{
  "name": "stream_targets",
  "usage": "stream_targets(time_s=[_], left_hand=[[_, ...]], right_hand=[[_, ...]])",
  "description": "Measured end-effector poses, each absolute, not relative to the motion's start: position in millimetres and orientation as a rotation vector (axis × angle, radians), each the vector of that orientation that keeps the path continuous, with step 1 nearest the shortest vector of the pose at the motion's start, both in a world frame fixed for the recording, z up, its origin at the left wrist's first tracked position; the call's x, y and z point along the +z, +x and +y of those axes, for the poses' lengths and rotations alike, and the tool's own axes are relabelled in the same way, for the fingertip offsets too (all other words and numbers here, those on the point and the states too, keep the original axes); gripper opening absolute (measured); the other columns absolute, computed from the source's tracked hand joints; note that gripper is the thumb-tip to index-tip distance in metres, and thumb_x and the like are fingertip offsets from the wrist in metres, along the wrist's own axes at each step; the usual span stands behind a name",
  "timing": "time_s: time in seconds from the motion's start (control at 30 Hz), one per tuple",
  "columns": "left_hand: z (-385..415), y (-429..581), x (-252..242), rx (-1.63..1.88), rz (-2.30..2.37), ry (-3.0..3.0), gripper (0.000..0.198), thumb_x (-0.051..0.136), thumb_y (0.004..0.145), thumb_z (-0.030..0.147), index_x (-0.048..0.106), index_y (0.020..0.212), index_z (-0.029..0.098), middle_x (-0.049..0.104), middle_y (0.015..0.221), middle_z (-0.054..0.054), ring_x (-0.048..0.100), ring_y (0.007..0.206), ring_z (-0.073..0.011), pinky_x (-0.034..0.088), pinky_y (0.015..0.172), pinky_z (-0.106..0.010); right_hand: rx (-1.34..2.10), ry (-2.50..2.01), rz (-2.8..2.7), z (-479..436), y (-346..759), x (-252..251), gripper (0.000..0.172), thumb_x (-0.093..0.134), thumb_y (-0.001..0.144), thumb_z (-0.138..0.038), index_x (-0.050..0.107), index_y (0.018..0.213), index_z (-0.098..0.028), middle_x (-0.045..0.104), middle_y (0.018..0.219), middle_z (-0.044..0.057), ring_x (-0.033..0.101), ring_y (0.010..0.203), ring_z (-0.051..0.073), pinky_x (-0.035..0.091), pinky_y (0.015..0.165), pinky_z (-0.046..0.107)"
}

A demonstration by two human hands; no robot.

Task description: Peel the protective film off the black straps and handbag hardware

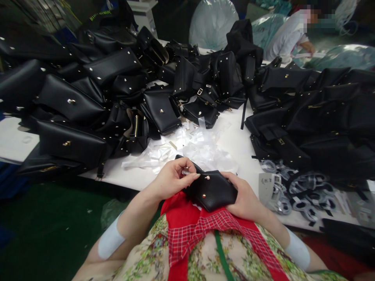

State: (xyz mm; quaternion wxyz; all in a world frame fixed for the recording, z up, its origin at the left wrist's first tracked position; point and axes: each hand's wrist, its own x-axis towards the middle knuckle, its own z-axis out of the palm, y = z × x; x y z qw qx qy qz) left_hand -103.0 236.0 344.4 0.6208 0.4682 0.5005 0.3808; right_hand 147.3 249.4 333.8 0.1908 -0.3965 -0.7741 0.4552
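A small black bag [215, 191] with two shiny metal studs rests against my red apron at the table's front edge. My right hand [244, 195] grips its right end, thumb on top and the fingers mostly hidden behind it. At the other end, my left hand [178, 175] is closed in a pinch, thumb and forefinger together beside the upper stud. Whatever lies between those fingertips is too small to make out. Just beyond the hands, a heap of thin whitish wrapping scraps [190, 146] covers part of the white table [234, 132].
Black handbags [73, 97] are piled along the left and back, with more bags [310, 105] at the right. Coiled straps in clear wrap [304, 195] lie at the right front. Behind, a person in a white top [287, 35] works near big clear plastic sacks [213, 23].
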Motion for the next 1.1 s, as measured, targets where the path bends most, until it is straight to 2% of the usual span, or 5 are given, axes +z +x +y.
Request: stream_targets(time_s=[0.3, 0.43, 0.7, 0.8, 1.1], left_hand=[[239, -99, 348, 0.984, 1.13, 0.985, 0.023, 0.07, 0.072, 0.028, 0.05, 0.072, 0.017, 0.052, 0.065, 0.004, 0.044, 0.055, -0.007, 0.033, 0.05, -0.02], [241, -98, 350, 1.141, 1.134, 0.975, 0.023, 0.07, 0.067, 0.023, 0.052, 0.081, 0.018, 0.052, 0.065, 0.005, 0.044, 0.055, -0.0065, 0.034, 0.051, -0.019], [238, -97, 351, 0.956, 1.1, 1.032, 0.018, 0.066, 0.076, 0.028, 0.061, 0.087, 0.015, 0.056, 0.063, 0.003, 0.046, 0.049, -0.0064, 0.036, 0.044, -0.017], [235, -96, 350, 0.888, 1.131, 1.169, 0.019, 0.061, 0.081, 0.029, 0.067, 0.094, 0.015, 0.064, 0.071, 0.0, 0.053, 0.053, -0.008, 0.042, 0.048, -0.019], [232, -88, 358, 0.844, 1.337, 1.657, 0.007, 0.063, 0.083, 0.023, 0.067, 0.079, 0.019, 0.066, 0.076, -0.001, 0.058, 0.07, -0.0125, 0.044, 0.066, -0.025]], right_hand=[[1.303, -1.127, -2.172, 248, 148, 334, 0.069, 0.067, 0.059, -0.013, 0.05, 0.126, -0.022, 0.065, 0.116, 0.007, 0.063, 0.103, 0.025, 0.05, 0.09, 0.038], [1.32, -1.134, -2.16, 247, 147, 337, 0.068, 0.067, 0.06, -0.015, 0.051, 0.126, -0.022, 0.065, 0.115, 0.007, 0.063, 0.104, 0.026, 0.05, 0.091, 0.038], [1.249, -1.128, -2.197, 248, 145, 336, 0.067, 0.068, 0.06, -0.015, 0.05, 0.125, -0.022, 0.064, 0.117, 0.008, 0.063, 0.105, 0.026, 0.05, 0.092, 0.04], [1.265, -1.121, -2.206, 249, 145, 336, 0.068, 0.067, 0.06, -0.014, 0.05, 0.125, -0.022, 0.064, 0.117, 0.008, 0.063, 0.104, 0.026, 0.05, 0.092, 0.039], [1.286, -1.141, -2.195, 247, 144, 338, 0.066, 0.066, 0.061, -0.013, 0.05, 0.124, -0.022, 0.064, 0.116, 0.007, 0.063, 0.103, 0.025, 0.051, 0.09, 0.038]])
